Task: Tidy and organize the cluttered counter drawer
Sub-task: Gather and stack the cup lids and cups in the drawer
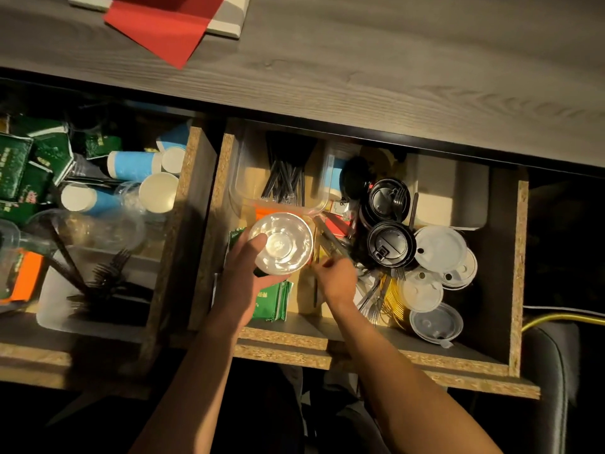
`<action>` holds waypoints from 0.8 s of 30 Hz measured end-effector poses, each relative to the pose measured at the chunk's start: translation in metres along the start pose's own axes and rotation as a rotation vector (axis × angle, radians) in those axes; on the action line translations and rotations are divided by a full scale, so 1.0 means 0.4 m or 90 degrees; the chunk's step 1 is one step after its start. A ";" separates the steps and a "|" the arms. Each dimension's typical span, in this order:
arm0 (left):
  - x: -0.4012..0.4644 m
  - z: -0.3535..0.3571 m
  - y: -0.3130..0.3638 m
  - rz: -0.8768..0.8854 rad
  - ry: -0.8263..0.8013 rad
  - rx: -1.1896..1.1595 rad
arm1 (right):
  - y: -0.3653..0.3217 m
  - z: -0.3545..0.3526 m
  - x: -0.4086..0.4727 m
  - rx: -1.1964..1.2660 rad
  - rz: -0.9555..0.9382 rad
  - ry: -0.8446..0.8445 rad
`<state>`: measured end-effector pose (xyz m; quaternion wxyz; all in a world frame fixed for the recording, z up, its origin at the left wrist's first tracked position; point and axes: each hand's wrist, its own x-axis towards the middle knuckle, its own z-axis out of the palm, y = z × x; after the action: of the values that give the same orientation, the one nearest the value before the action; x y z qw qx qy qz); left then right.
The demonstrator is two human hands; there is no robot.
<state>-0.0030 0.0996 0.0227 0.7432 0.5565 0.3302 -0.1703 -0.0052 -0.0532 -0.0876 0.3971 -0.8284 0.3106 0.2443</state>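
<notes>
An open wooden drawer lies below me, full of loose items. My left hand grips a clear plastic cup over the drawer's left part, thumb on its rim. My right hand reaches into the middle and pinches a thin stick-like utensil. Behind the cup a clear plastic bin holds black straws. Black cup lids and white lids are piled to the right, with metal forks beside my right wrist. Green packets lie under my left hand.
A second open drawer on the left holds blue-and-white paper cups, green packets, clear cups and black plastic forks. The grey wooden countertop spans the top with a red sheet. A yellow cable runs at the right.
</notes>
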 end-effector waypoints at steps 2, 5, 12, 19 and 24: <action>-0.009 0.015 -0.003 -0.016 -0.017 -0.012 | -0.010 -0.045 -0.004 0.090 -0.042 0.059; -0.023 0.048 -0.020 -0.053 -0.056 -0.023 | -0.028 -0.149 -0.018 0.160 -0.093 0.179; -0.038 0.115 -0.107 -0.124 -0.045 0.018 | -0.034 -0.287 -0.067 0.206 -0.172 0.241; -0.056 0.108 -0.170 -0.134 -0.092 0.126 | 0.044 -0.201 -0.131 0.194 -0.081 -0.276; -0.057 0.090 -0.181 -0.019 -0.146 0.306 | 0.085 -0.159 -0.118 0.250 -0.038 -0.259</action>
<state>-0.0534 0.0399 -0.0077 0.6195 0.6894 0.2022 -0.3164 -0.0517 -0.1062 -0.0378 0.6111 -0.6785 0.2412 0.3288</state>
